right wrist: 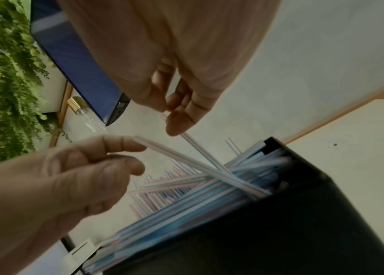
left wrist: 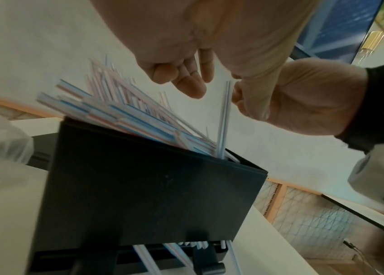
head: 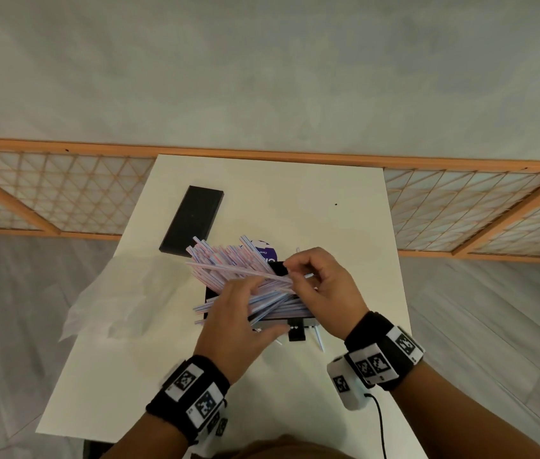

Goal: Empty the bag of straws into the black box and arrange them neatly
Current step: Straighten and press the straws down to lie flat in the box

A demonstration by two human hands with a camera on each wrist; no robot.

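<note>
Thin, smooth plastic straws (head: pixel 229 263) are seen in a matt black box (left wrist: pixel 139 186). A crinkled translucent plastic bag (head: pixel 113 299) is spread on the smooth, matt white tabletop (head: pixel 328 210).

Black box (head: pixel 277 318): one, on the white table (head: pixel 345 200); it is the landmark here
Straws (head: pixel 229 263): too many to count; a dense fan pokes out of the black box, leaning toward its far left; at least three more lie loose at its near foot
Black lid (head: pixel 192 218): one, flat on the table beyond the black box to the left
Clear bag (head: pixel 119 293): one, crumpled just left of the black box
Hands: two, left hand (head: pixel 239 321) and right hand (head: pixel 320 286), both over the black box
Wrist bands: two, one per wrist
</note>
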